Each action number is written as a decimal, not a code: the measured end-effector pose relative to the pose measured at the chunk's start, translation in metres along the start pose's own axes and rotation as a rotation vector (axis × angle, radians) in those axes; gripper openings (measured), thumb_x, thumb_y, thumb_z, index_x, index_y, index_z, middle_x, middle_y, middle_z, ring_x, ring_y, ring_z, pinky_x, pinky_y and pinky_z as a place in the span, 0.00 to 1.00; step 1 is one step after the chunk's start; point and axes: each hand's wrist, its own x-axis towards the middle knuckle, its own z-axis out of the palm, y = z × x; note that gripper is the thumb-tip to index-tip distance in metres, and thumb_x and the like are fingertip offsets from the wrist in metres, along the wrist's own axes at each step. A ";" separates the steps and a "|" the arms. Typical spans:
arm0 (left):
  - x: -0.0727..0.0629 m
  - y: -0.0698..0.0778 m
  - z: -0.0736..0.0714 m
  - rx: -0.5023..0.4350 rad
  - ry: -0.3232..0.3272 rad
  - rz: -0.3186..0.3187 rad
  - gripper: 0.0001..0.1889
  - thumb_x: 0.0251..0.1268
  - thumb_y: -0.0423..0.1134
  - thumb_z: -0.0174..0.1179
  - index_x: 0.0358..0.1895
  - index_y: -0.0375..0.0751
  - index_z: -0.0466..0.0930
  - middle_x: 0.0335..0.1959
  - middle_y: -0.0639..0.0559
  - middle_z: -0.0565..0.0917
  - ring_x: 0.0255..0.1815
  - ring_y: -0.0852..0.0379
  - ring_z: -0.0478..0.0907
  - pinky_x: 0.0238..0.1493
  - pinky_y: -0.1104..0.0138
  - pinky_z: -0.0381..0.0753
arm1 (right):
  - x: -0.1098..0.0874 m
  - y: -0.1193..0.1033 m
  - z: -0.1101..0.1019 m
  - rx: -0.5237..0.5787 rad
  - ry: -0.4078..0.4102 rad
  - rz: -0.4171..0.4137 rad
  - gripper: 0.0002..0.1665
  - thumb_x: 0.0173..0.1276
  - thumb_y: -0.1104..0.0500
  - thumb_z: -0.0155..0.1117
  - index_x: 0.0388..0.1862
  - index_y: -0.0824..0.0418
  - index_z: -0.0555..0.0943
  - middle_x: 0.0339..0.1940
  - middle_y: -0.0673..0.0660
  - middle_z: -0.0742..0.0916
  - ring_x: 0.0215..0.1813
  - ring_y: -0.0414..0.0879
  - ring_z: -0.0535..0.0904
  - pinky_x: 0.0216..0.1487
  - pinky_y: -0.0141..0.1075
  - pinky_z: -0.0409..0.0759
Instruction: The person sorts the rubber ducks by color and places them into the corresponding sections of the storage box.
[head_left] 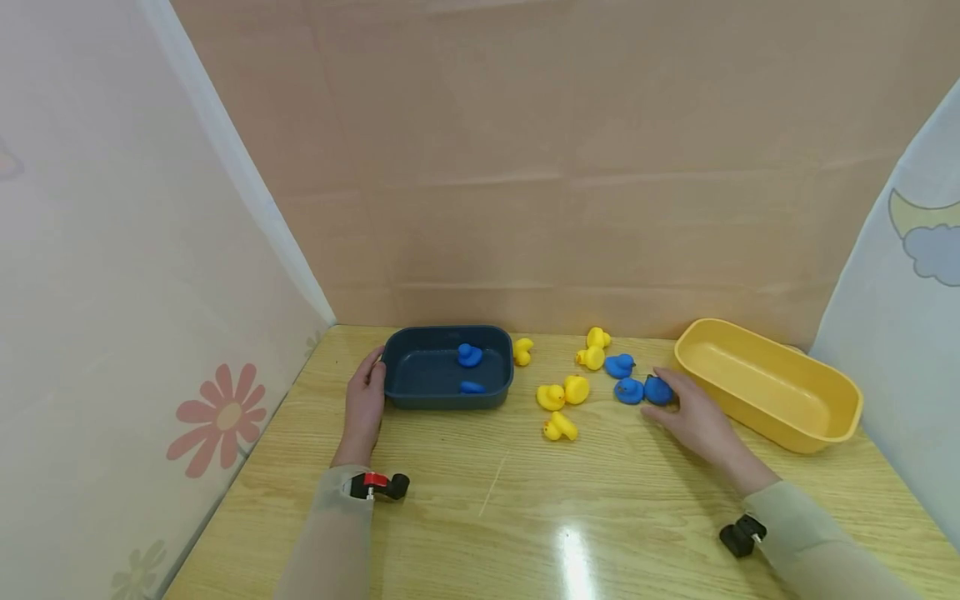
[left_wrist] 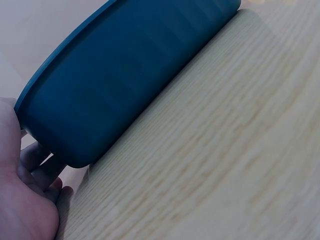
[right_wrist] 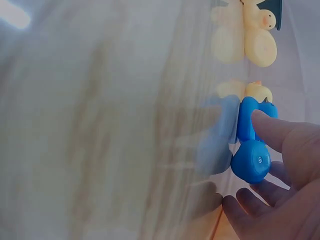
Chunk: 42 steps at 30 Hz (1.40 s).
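My left hand [head_left: 364,400] holds the left end of a dark blue plastic bin [head_left: 448,401], thumb near the rim; fingers [left_wrist: 47,170] lie against its end wall in the left wrist view. Two blue rubber ducks lie inside, one upright [head_left: 469,356] and one on its side [head_left: 472,387]. At the right, my right hand [head_left: 693,417] reaches round a blue rubber duck [head_left: 658,390], thumb and fingers spread on either side of it. A second blue duck [head_left: 628,391] sits right beside that one, and a third [head_left: 620,365] stands just behind.
Several yellow rubber ducks [head_left: 551,397] are scattered across the middle of the wooden table [head_left: 450,500]. One yellow duck [head_left: 522,351] is close to the blue bin's right side. A yellow bin [head_left: 780,421] stands beyond my right hand, near the right wall.
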 end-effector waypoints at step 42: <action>0.004 -0.006 0.000 0.012 0.016 -0.009 0.25 0.93 0.49 0.49 0.83 0.49 0.73 0.84 0.47 0.70 0.86 0.45 0.61 0.85 0.47 0.61 | 0.005 -0.044 -0.002 -0.007 0.080 -0.069 0.34 0.77 0.61 0.76 0.76 0.73 0.77 0.63 0.73 0.84 0.50 0.60 0.85 0.51 0.56 0.87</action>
